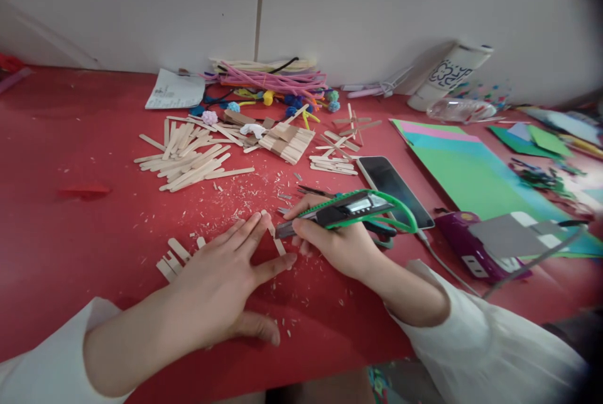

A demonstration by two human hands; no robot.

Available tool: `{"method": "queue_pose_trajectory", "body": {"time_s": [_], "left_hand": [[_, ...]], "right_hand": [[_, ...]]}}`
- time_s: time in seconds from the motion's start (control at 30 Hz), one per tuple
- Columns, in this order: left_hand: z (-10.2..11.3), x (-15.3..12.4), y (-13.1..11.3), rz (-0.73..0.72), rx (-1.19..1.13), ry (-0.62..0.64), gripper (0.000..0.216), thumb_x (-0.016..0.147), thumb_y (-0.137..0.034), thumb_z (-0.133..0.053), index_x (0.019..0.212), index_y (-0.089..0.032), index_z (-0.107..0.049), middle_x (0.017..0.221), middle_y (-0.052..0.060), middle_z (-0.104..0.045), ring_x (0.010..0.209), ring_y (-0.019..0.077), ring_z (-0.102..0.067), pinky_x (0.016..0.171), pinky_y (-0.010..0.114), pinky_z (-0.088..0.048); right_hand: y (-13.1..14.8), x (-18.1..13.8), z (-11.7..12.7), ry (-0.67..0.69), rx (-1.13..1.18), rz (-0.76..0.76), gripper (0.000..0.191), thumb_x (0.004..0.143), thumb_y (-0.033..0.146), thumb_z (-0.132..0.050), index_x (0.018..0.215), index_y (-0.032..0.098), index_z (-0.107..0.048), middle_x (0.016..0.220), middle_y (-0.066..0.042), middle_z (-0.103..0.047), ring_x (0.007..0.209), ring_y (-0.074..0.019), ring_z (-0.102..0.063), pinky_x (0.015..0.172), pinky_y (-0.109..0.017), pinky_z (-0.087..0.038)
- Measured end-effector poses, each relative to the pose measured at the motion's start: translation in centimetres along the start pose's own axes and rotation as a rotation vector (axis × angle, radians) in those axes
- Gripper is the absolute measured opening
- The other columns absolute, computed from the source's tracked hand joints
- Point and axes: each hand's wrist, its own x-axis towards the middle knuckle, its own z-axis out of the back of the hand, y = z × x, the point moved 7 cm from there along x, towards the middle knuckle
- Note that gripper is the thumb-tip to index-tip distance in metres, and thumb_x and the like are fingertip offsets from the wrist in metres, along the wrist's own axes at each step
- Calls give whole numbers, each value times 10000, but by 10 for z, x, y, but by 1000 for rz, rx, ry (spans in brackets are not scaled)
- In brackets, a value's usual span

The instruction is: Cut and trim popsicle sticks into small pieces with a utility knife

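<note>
- The right hand (pixel 346 247) is clamped around a green-and-black utility knife (pixel 351 208), its blade end pointing left.
- The left hand (pixel 219 281) lies palm down, fingers apart, with fingertips at a slim wooden craft stick (pixel 279 246).
- That stick lies on the red table (pixel 108 234) between the hands, under the blade end; whether the blade touches it, I cannot tell.
- Short stick pieces (pixel 172 259) lie beside the left hand, and pale wood shavings (pixel 242 196) are scattered beyond its fingers.
- A smartphone (pixel 391 184) lies just past the knife, a white cable (pixel 443 272) at its near end.
- Farther off sit a loose pile of craft sticks (pixel 193 156) and a banded stick bundle (pixel 289 143).
- Coloured sheets (pixel 452 171) lie right of the phone, a purple device (pixel 464 244) over their near edge.
- By the wall are pink pipe cleaners (pixel 277 80), a written notepad (pixel 174 90) and a tilted-looking white tumbler (pixel 443 77).
</note>
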Motion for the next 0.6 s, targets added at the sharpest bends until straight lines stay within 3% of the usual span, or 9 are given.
{"method": "queue_pose_trajectory", "body": {"time_s": [0.27, 0.6], "left_hand": [[1, 1, -1, -22, -4, -21, 779, 618, -661, -679, 1293, -306, -526, 1509, 195, -189, 1351, 426, -143, 1012, 602, -299], [2, 0, -1, -22, -37, -15, 755, 626, -656, -677, 1294, -344, -516, 1525, 144, -185, 1357, 424, -148, 1027, 598, -284]], "right_hand": [[40, -18, 1, -56, -331, 419, 134, 821, 159, -465, 821, 185, -596, 655, 17, -650, 511, -77, -584, 495, -176, -437], [33, -18, -4, -46, -357, 437, 126, 823, 141, -463, 822, 185, -581, 675, 20, -630, 514, -73, -575, 486, -176, -422]]}}
